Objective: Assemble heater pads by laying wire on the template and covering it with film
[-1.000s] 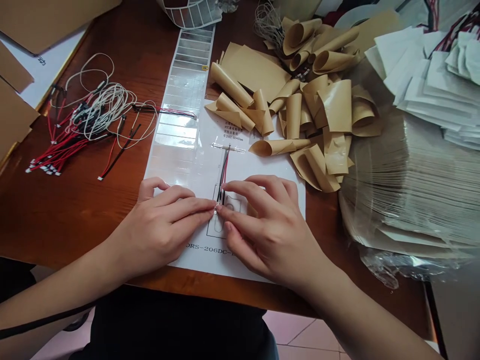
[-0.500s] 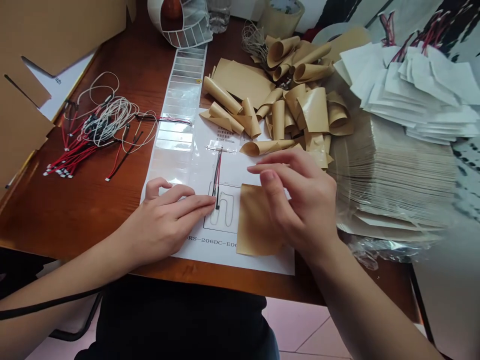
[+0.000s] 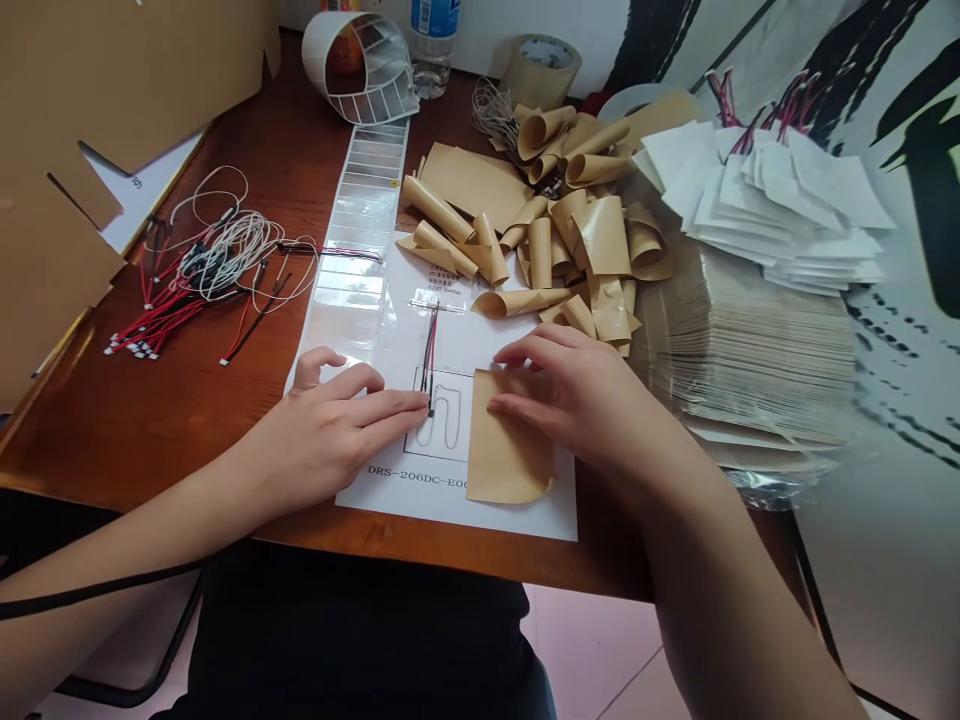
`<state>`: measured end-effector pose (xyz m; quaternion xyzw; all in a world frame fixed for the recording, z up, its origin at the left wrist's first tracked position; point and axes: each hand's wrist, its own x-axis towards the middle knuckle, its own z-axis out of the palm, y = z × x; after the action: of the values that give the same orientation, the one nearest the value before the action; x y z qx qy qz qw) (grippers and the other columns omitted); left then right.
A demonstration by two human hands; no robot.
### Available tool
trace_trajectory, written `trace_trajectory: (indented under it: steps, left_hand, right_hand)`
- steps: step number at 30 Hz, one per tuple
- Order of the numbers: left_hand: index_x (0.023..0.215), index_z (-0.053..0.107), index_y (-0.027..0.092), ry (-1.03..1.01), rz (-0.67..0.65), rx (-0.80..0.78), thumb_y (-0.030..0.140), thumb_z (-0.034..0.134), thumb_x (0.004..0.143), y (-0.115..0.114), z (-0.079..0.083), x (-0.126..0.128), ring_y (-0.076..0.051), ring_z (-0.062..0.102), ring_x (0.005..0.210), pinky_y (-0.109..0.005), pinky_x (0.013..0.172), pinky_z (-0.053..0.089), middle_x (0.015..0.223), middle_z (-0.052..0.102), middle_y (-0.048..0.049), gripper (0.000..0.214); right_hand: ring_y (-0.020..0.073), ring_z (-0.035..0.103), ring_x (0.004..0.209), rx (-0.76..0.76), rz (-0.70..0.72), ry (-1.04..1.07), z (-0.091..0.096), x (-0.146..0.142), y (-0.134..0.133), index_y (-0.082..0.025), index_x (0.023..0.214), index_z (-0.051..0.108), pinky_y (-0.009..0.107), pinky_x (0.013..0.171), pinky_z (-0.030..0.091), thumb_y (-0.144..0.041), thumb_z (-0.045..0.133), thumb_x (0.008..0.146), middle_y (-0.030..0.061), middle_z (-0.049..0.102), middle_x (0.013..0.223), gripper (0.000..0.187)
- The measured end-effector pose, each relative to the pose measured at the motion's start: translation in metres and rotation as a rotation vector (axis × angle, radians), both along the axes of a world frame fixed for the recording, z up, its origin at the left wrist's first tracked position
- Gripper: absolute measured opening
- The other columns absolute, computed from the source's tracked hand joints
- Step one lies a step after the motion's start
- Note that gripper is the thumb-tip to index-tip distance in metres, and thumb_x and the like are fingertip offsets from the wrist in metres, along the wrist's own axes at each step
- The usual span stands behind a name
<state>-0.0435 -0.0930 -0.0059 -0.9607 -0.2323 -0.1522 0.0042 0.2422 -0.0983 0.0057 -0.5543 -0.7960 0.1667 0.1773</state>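
Head view: my left hand (image 3: 337, 425) is loosely open, fingertips at the wires' (image 3: 432, 345) lower ends on the printed sheet (image 3: 420, 503); my right hand (image 3: 574, 390), half open, overlaps the brown paper (image 3: 510, 455), contact unclear.

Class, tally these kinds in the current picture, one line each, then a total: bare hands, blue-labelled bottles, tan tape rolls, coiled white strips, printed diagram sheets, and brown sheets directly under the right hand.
Hands: 2 (left hand, right hand)
Blue-labelled bottle: 1
Tan tape roll: 1
Coiled white strip: 1
Printed diagram sheet: 1
Brown sheet: 1
Total: 7
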Motion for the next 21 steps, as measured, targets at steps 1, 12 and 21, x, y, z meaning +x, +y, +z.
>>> trace_trajectory:
  steps: [1, 12, 21]
  left_hand:
    - [0.123, 0.063, 0.022, -0.001, -0.001, 0.002, 0.003, 0.039, 0.102, 0.001, -0.001, -0.001, -0.02, 0.061, 0.097, -0.044, 0.095, 0.027, 0.129, 0.076, 0.0049, 0.037]
    - [0.135, 0.059, 0.023, -0.108, 0.044, -0.115, 0.004, 0.042, 0.098, 0.0, -0.011, -0.005, -0.021, 0.063, 0.098, -0.043, 0.092, 0.03, 0.118, 0.079, -0.0011, 0.044]
    - [0.158, 0.032, 0.008, 0.083, 0.124, -0.237, 0.078, 0.056, 0.088, 0.003, -0.004, -0.001, -0.031, 0.04, 0.149, -0.042, 0.116, 0.025, 0.166, 0.038, -0.0182, 0.102]
  right_hand:
    - [0.0224, 0.066, 0.085, -0.023, -0.005, -0.006, 0.0, 0.001, 0.001, -0.02, 0.097, 0.071, 0.035, 0.072, 0.052, -0.025, 0.081, 0.079, 0.0068, 0.07, 0.093, 0.021]
    - [0.018, 0.061, 0.073, -0.138, 0.01, 0.028, 0.002, 0.011, 0.006, -0.021, 0.078, 0.068, 0.031, 0.064, 0.048, -0.021, 0.063, 0.084, 0.0046, 0.065, 0.084, 0.008]
    - [0.0195, 0.063, 0.076, -0.025, 0.136, 0.024, 0.022, 0.01, -0.01, -0.023, 0.077, 0.069, 0.033, 0.069, 0.05, -0.021, 0.057, 0.091, 0.005, 0.071, 0.083, 0.018]
